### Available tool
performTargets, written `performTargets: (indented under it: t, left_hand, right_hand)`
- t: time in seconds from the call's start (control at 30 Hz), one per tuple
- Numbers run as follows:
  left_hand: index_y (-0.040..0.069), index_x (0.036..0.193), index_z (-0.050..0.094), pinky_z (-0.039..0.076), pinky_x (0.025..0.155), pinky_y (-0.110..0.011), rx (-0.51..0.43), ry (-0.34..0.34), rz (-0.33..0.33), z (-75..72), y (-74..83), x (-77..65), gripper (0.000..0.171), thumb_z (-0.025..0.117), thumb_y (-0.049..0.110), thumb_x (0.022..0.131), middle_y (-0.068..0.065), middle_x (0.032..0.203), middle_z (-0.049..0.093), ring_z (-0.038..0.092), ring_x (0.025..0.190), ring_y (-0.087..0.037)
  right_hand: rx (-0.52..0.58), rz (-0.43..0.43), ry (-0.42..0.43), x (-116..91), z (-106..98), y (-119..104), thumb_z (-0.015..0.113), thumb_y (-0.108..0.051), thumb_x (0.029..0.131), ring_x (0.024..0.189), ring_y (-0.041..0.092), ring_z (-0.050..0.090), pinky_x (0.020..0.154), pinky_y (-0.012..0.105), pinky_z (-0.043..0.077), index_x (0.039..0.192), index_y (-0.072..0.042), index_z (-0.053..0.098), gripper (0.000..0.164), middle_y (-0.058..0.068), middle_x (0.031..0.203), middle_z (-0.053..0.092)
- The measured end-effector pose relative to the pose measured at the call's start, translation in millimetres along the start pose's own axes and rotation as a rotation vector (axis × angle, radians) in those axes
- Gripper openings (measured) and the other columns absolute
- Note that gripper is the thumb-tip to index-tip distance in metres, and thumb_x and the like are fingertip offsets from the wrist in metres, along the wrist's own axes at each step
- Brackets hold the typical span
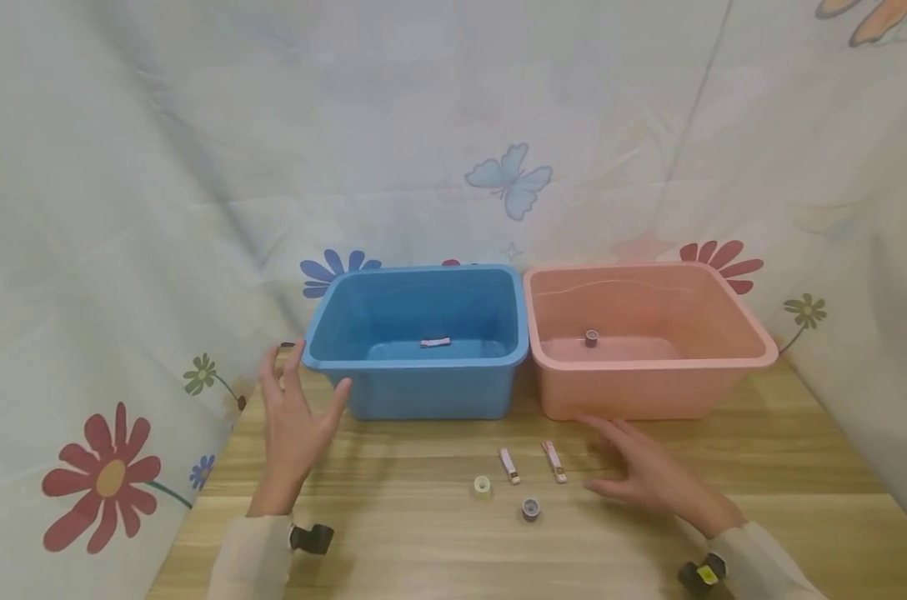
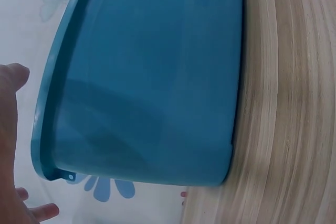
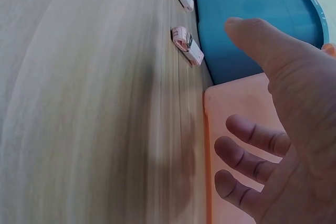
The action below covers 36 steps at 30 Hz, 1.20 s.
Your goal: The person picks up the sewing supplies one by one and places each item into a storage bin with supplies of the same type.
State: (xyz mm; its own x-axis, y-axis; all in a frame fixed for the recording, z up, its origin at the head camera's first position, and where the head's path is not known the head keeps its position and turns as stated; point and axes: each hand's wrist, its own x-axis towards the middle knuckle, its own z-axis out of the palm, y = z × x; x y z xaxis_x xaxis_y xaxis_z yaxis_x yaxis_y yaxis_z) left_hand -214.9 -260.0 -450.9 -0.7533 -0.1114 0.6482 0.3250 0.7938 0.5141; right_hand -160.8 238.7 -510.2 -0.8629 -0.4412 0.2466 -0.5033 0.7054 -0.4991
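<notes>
My left hand [image 1: 294, 432] is raised beside the blue tub [image 1: 427, 392], fingers spread and holding nothing. Low over the table in front of the pink tub [image 1: 626, 393], my right hand [image 1: 646, 473] reaches inward with thumb and fingers apart, also holding nothing. Left of its fingertips lie two small folded pink-and-white strips, a nearer one [image 1: 554, 462] and a farther one [image 1: 509, 466]. Close to them stand a cream hollow cylinder [image 1: 482, 487] and a grey one [image 1: 531, 509]. Another folded strip [image 1: 435, 342] lies inside the blue tub, and another grey cylinder [image 1: 591, 338] inside the pink tub.
The two tubs stand side by side at the back of the wood-grain table [image 1: 423, 550]. Behind them hangs a pale cloth [image 1: 393, 125] printed with flowers and butterflies, which also runs along both sides. Each wrist wears a small black camera.
</notes>
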Motion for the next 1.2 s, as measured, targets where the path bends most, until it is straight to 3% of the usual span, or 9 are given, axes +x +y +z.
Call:
performTargets:
  t: [0.1,0.3,0.57,0.9,1.2]
  left_hand:
    - [0.024,0.161,0.031,0.037,0.096,-0.079,-0.024,-0.041,-0.04,2.5,-0.5,-0.1,0.088,0.078,0.041,0.089,-0.014,0.168,0.013,0.029,0.145,-0.046]
    - [0.025,0.163,0.026,0.034,0.103,-0.076,-0.076,-0.065,-0.058,7.5,-1.0,3.6,0.088,0.075,0.041,0.091,-0.014,0.166,0.016,0.027,0.147,-0.042]
    - [0.03,0.163,0.02,0.036,0.108,-0.067,-0.137,-0.098,-0.116,11.6,-1.7,7.1,0.09,0.073,0.046,0.093,-0.009,0.161,0.028,0.039,0.141,-0.034]
    - [0.022,0.163,0.017,0.039,0.103,-0.07,-0.233,-0.154,-0.205,15.4,-0.2,9.8,0.092,0.071,0.048,0.094,-0.012,0.161,0.031,0.042,0.138,-0.039]
    - [0.025,0.162,0.016,0.04,0.104,-0.069,-0.31,-0.172,-0.271,18.0,-1.4,10.6,0.09,0.07,0.049,0.095,-0.012,0.161,0.033,0.044,0.137,-0.04]
  right_hand:
    - [0.016,-0.003,-0.012,4.0,4.5,-0.1,0.086,-0.047,0.081,0.104,0.019,0.063,0.09,0.046,0.054,0.153,-0.016,0.046,0.088,0.002,0.121,0.064]
    - [0.064,-0.011,-0.04,13.2,12.9,-1.8,0.088,-0.043,0.081,0.096,0.015,0.06,0.084,0.037,0.053,0.148,-0.011,0.051,0.083,-0.002,0.106,0.063]
    - [0.122,-0.072,-0.054,23.5,24.0,-1.4,0.09,-0.035,0.079,0.082,0.015,0.054,0.072,0.028,0.048,0.146,-0.008,0.052,0.082,0.001,0.092,0.057]
    - [0.107,0.017,-0.119,28.7,29.3,-1.9,0.089,-0.036,0.08,0.086,0.015,0.052,0.074,0.029,0.045,0.15,-0.014,0.048,0.084,-0.003,0.095,0.055]
    - [0.084,-0.003,-0.111,31.8,31.6,-4.6,0.091,-0.034,0.078,0.086,0.013,0.049,0.077,0.03,0.044,0.15,-0.011,0.05,0.086,-0.004,0.095,0.054]
